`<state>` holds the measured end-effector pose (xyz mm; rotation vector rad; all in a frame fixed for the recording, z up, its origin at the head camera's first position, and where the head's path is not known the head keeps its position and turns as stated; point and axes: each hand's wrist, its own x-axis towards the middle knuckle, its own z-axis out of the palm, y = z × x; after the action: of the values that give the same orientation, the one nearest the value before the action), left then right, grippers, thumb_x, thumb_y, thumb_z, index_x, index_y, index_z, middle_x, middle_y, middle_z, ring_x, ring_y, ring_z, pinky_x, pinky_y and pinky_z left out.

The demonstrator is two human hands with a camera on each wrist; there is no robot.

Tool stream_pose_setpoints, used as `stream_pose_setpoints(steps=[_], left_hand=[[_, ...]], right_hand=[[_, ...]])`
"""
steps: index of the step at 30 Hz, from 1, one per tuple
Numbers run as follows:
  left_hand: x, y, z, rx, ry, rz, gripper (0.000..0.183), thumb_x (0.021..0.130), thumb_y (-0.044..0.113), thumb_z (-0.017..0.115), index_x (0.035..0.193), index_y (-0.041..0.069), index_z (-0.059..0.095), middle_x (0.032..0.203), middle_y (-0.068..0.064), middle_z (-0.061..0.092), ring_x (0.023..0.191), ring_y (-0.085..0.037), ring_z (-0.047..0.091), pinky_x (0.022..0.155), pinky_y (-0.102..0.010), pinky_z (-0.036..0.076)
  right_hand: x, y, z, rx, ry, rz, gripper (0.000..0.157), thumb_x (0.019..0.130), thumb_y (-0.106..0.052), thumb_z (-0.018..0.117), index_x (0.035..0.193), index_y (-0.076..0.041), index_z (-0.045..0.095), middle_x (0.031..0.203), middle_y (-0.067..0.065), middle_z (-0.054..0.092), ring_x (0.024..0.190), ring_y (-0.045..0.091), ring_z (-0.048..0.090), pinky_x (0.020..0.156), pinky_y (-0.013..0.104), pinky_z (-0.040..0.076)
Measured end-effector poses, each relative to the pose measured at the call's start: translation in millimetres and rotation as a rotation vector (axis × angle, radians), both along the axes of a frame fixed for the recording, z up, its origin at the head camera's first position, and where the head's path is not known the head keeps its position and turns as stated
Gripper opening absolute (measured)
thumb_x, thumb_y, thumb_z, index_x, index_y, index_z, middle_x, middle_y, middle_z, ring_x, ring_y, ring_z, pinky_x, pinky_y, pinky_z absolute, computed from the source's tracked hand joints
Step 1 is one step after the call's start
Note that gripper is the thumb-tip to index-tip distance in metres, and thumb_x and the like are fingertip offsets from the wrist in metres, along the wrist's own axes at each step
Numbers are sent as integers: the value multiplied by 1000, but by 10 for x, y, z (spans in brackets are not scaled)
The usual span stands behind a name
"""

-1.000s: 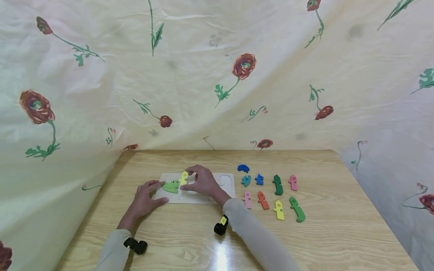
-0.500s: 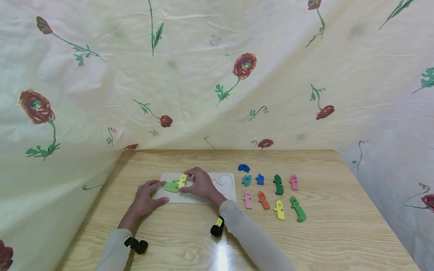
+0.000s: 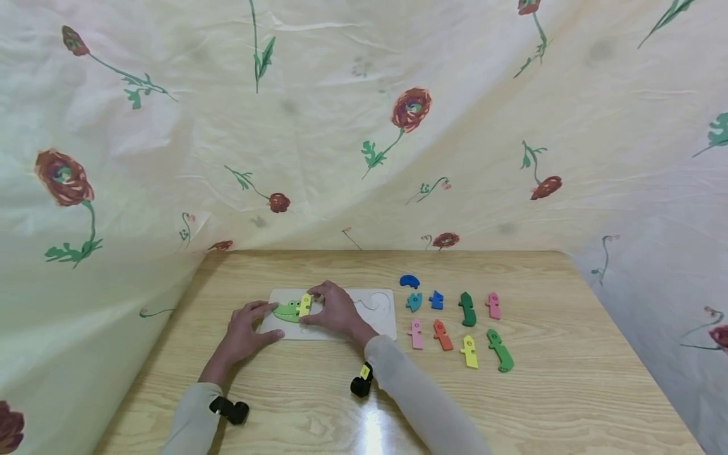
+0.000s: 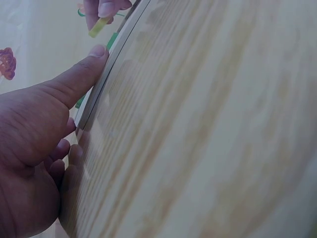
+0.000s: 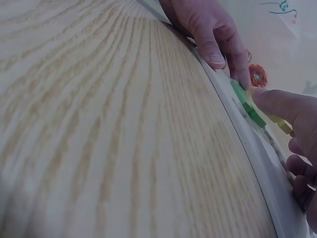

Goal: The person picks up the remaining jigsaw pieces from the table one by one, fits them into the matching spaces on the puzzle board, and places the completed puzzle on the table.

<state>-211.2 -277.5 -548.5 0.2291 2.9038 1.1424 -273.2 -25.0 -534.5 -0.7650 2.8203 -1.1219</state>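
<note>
Right hand [image 3: 337,311] pinches a flat yellow puzzle piece [image 3: 305,305] at the 3 o'clock edge of a green crocodile-head piece [image 3: 286,312] on a white rectangular board [image 3: 380,321]. Left hand [image 3: 246,332], fingers spread, rests at the board's 9 o'clock end. Loose coloured pieces [image 3: 442,335] lie toward 3 o'clock.

The head view is bright and fairly crisp — one white glare [image 3: 372,433] on the table [image 3: 557,398] at six o'clock, the cloth [image 3: 341,126] greying toward three. Both wrist views are dimmer and hazy, the table's surface soft — the left one shadowed toward four o'clock.
</note>
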Motion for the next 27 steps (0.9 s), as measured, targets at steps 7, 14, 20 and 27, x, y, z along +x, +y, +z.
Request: stream_pose_setpoints(steps=[7,14,20,27], left_hand=[[-3,13,1,-1,-3,8,75,84,46,82,148,17,55,156,-21,41,138,-45,31,108,-68,29],[4,11,7,0,-7,6,75,85,47,81,149,17,55,155,-21,41,138,-46,30,108,-70,28],[10,4,18,-2,-15,14,76,84,46,82,149,17,55,156,-21,40,140,-46,29,109,-69,28],[-7,5,6,2,-7,13,76,84,46,83,148,16,55,156,-21,40,139,-46,30,109,-68,28]], right_hand=[[5,-8,-38,47,19,3,66,75,-47,90,128,-13,71,112,-3,65,93,9,59,79,24,50],[25,-20,-22,69,9,-1,67,75,-46,90,129,-12,71,112,-2,65,98,11,61,84,27,52],[21,-50,-14,94,10,0,68,75,-45,90,131,-12,70,112,-1,65,101,14,63,89,29,53],[18,-56,-22,115,6,-14,67,75,-46,90,130,-13,71,110,-2,63,98,13,61,87,29,53]])
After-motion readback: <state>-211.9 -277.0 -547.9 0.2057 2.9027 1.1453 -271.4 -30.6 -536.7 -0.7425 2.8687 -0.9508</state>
